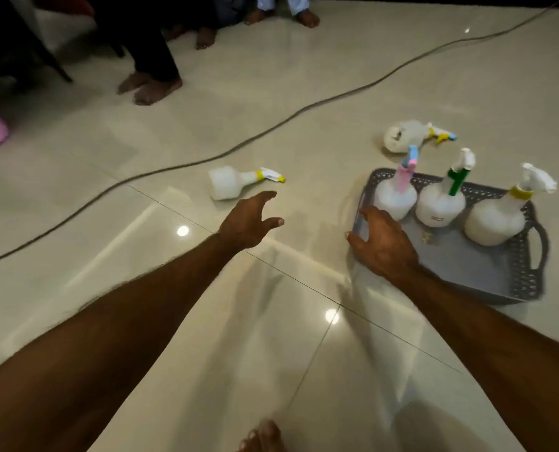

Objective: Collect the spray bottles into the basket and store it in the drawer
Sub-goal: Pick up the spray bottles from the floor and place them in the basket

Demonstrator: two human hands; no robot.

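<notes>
My right hand (382, 243) covers the basket's (486, 272) near-left corner, so I can't tell if it grips. Bystanders' legs (154, 60) are cut off at the top edge. The far bottle (411, 135) looks smeared.
</notes>
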